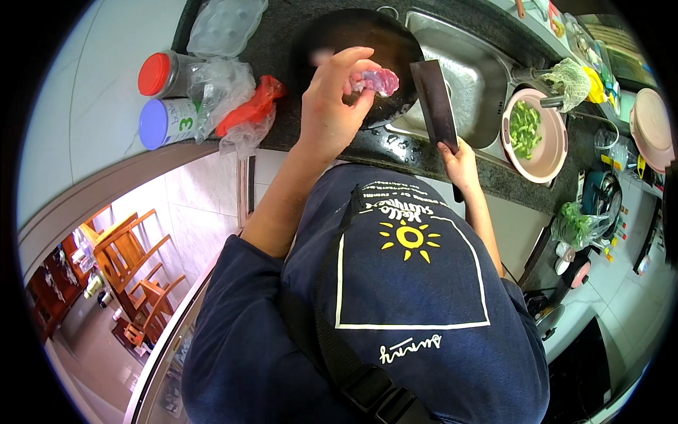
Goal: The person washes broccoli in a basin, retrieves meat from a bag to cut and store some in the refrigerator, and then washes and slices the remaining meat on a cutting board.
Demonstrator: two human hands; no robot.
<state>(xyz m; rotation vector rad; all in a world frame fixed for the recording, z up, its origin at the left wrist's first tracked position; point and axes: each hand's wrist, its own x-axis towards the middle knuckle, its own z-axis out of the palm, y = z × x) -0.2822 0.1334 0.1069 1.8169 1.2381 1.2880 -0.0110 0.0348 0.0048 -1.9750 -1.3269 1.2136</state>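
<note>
My left hand (333, 100) pinches a small piece of raw red meat (382, 82) between thumb and fingers. It is raised over a dark round chopping board (365, 34). My right hand (460, 163) grips the handle of a cleaver (435, 100). The wide, dark blade points away from me, between the board and the steel sink (466, 58), and is apart from the meat. A blurred pinkish patch (321, 56) shows on the board's left part; I cannot tell what it is. My left hand hides some of the board.
A pink basin (553, 153) holding cut green vegetables (524, 130) stands right of the sink, near the faucet (529, 74). Wet spots lie on the dark counter's front edge (392, 143). Left are a red plastic bag (251, 106), a red-lidded jar (154, 74) and a purple-lidded container (153, 124).
</note>
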